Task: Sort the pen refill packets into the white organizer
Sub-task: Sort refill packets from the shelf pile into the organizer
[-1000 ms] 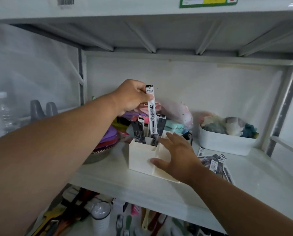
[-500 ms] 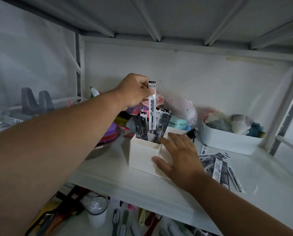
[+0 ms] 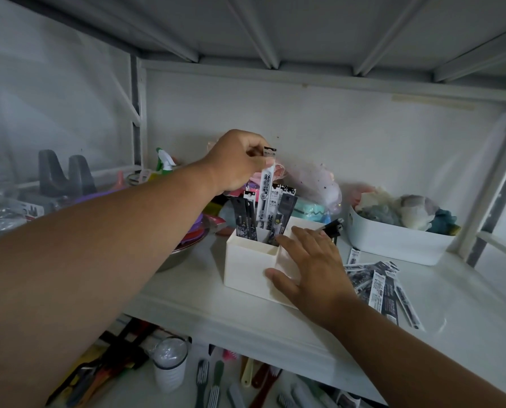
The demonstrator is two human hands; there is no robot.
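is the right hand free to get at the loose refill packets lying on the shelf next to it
Probably yes. The right hand rests flat and empty against the white organizer, and the loose packets lie uncovered on the shelf just to its right with nothing between.

organizer's rear slot [image 3: 262,237] crowded with packets [image 3: 284,212], shelf front [image 3: 187,293] seemingly open
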